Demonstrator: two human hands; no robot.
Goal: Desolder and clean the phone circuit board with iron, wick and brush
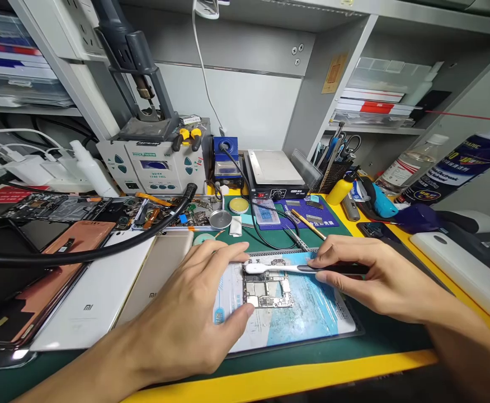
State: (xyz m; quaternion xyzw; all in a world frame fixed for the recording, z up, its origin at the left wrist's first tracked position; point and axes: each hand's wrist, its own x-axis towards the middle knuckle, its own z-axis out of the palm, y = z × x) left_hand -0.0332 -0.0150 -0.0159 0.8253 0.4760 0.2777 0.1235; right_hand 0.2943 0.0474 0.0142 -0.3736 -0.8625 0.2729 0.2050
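- Yellow table edge crosses the foreground, just below a person's two bare hands at work.
- Left hand spreads open, gripping nothing, its fingertips and thumb near the upper and lower left of a circuit board, apparently steadying it.
- Right hand pinches the dark handle of a toothbrush between thumb and fingers, the white head over the board's upper left.
- Lying flat on a blue-and-white pad, the board sits outside any casing, to the right of several phone backs.
- Brushing looks under way; bristles are hidden, so contact is unconfirmed.
- Whether the board's lower half, clear of the brush, is finished or left to do cannot be told.
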